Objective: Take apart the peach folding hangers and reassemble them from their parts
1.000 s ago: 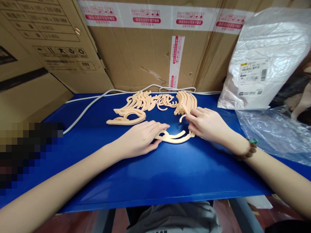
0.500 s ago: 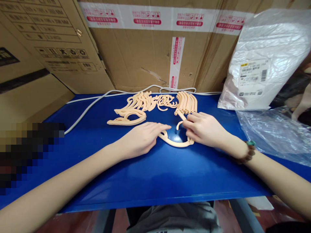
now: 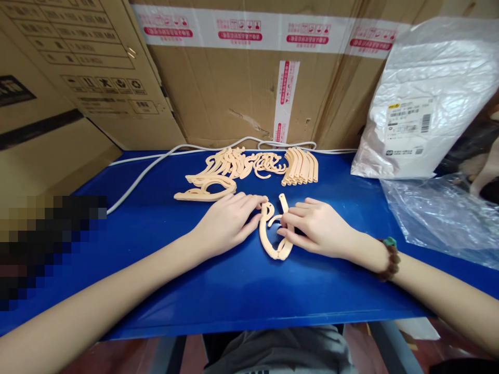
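A beige plastic folding hanger lies on the blue table between my hands, its two arms bent upward into a narrow U and a curved hook between them. My left hand has its fingertips closed at the upper end of the left arm. The right arm is gripped by my right hand, with thumb and fingers around its middle; its far tip sticks out above the fingers. Just beyond my left hand lie folded hangers.
Behind the hanger are loose beige curved pieces, a heap of hooks and a row of hanger arms. A white cable runs along the back, before cardboard boxes. On the right are a white package and clear plastic.
The hanger's arms have folded closer together, and it has turned and come nearer to me. My right hand has moved down and left with the right arm; my left hand has shifted slightly.
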The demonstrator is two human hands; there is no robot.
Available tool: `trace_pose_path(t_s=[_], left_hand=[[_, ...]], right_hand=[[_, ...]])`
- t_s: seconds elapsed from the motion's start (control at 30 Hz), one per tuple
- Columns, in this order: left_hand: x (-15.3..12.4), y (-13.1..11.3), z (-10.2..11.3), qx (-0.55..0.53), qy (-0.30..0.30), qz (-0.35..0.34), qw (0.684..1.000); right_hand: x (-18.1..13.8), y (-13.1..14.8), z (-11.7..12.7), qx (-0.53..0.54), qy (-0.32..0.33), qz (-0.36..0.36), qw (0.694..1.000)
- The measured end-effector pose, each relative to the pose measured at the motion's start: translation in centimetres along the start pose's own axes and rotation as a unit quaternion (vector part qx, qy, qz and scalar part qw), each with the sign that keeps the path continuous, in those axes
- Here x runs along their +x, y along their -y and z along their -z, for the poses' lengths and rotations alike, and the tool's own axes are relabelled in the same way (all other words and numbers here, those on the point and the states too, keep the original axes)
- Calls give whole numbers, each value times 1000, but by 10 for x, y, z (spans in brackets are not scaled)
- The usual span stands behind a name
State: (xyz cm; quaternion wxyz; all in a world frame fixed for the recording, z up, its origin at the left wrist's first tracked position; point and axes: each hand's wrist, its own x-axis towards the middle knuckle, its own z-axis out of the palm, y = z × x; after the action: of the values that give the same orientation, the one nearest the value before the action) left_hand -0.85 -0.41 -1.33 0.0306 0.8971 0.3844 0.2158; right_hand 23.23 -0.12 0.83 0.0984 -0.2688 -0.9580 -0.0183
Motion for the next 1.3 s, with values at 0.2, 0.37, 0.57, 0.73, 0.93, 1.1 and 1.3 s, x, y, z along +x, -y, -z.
trace_pose_path(t_s=[0.2,0.37,0.57,0.73,0.93,1.1,1.3], left_hand=[[-1,-6,-1,-55,1,35,998],[-1,-9,-1,-79,3,45,996],[-2,-10,-2,-135,17,57,989],[-3,-4,-4,-191,25,59,979],[0,9,-2,-160,22,25,987],[2,14,0,-137,4,16,990],[3,19,-1,-127,-12,5,992]], right_hand=[[-2,3,-2,-10,-7,30,999],[-3,6,-5,-28,-28,64,997],[-2,11,-11,-60,-75,118,988],[-1,8,-12,-91,-88,101,987],[-4,-3,-7,-93,-84,51,991],[-3,-8,-4,-73,-50,7,996],[-3,-10,-4,-65,-16,30,997]])
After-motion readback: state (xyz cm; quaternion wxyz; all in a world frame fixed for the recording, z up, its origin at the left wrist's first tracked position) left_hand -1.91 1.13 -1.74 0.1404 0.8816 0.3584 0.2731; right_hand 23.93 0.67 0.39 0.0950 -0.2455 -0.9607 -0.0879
